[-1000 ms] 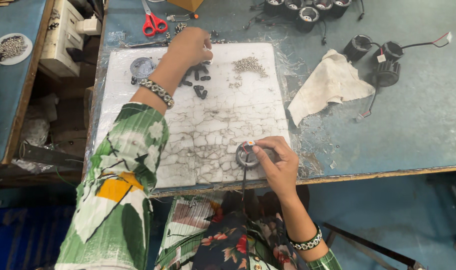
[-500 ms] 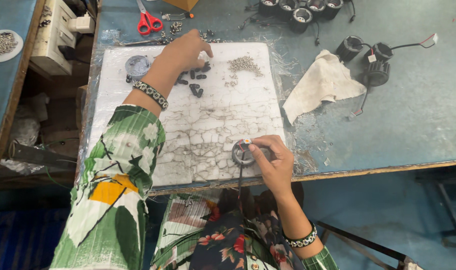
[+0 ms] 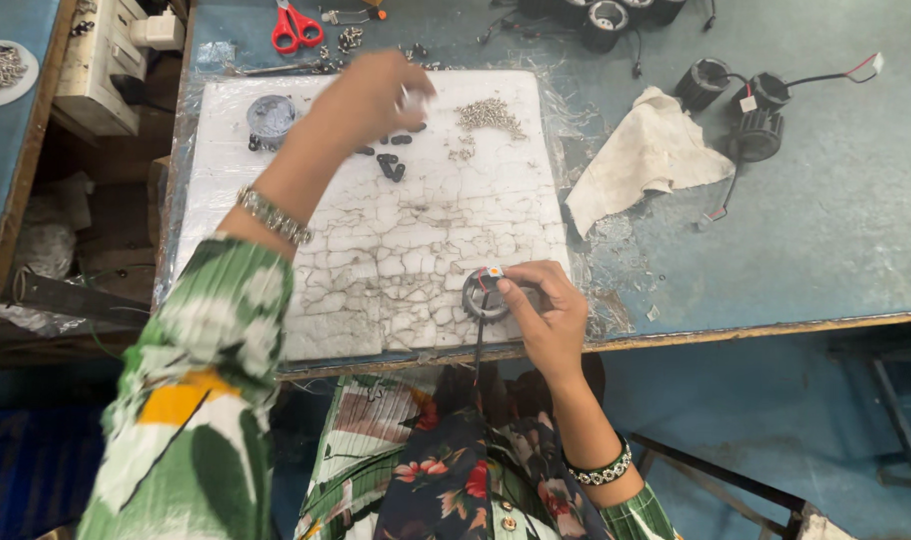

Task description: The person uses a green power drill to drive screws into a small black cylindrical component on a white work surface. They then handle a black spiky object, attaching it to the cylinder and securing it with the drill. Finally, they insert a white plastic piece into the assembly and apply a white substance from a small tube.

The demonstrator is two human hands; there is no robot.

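My right hand (image 3: 546,315) pinches a round black part (image 3: 486,296) at the near edge of the white cracked mat (image 3: 376,250), wire hanging off. My left hand (image 3: 371,95), fingers closed on a small pale piece, is over the mat's far side, by the black bits (image 3: 389,165) and screw pile (image 3: 491,115). Assy looks incomplete; fitting left.

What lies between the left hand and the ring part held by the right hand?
In the head view, only bare cracked white board lies between left hand and ring part in right hand; small black pieces lie just below the left hand.
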